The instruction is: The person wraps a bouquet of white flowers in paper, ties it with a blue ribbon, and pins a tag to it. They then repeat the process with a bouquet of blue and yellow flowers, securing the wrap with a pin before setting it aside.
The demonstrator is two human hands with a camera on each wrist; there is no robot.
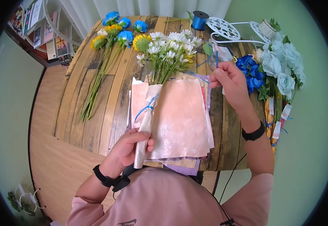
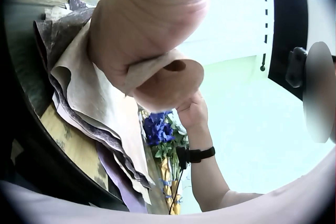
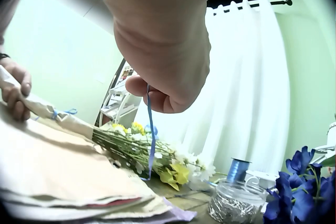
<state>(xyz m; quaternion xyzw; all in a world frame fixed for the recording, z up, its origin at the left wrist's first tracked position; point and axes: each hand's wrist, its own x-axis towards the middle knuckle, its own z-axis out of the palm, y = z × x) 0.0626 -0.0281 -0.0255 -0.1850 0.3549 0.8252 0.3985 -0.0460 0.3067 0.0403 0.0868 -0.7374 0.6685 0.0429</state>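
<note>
Left hand (image 1: 129, 145), fingers curled round paper-wrapped bouquet (image 1: 149, 116), right hand (image 1: 230, 80), fingers pinched shut on blue ribbon (image 3: 152, 140), paper stack (image 1: 181, 120) at near edge of tabletop (image 1: 111, 94)

Four blue blooms (image 1: 125, 37) lie at the left of the desk (image 1: 73, 126). There are one bouquet of white daisies (image 1: 171, 45) — its blooms overlap too much to count — with one paper wrapping (image 1: 146, 130) and one blue bow (image 1: 149, 107). I count one spool (image 1: 199, 20), one glass jar (image 3: 238, 202), two openwork white discs (image 1: 223, 29), three white tags (image 1: 277, 130), two hands (image 1: 230, 81) and two black wristbands (image 1: 253, 132). The stacked sheets (image 1: 181, 120) — several — cannot be counted exactly.
</note>
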